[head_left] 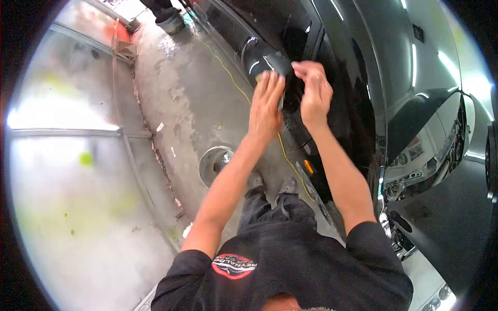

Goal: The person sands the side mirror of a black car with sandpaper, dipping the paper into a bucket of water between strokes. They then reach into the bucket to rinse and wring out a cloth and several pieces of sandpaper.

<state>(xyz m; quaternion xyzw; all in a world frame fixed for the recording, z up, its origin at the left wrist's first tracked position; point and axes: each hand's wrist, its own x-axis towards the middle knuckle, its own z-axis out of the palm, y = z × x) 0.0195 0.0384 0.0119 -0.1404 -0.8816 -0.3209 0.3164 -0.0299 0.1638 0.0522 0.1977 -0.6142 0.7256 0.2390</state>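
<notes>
The black side mirror of a dark car stands out ahead, its shell wet-looking and shiny. My left hand lies over the mirror's near side, fingers straight and close together. From under those fingertips shows the edge of a small yellowish pad, mostly hidden by the hand. To the right, my right hand is raised beside the mirror in front of the car door. Its fingers are loosely bent and apart, with nothing visible in them.
A bucket stands on the wet concrete floor by my feet. A yellow cord runs along the car. Further off, a person's legs stand by another bucket. Pale wall panels line the left side.
</notes>
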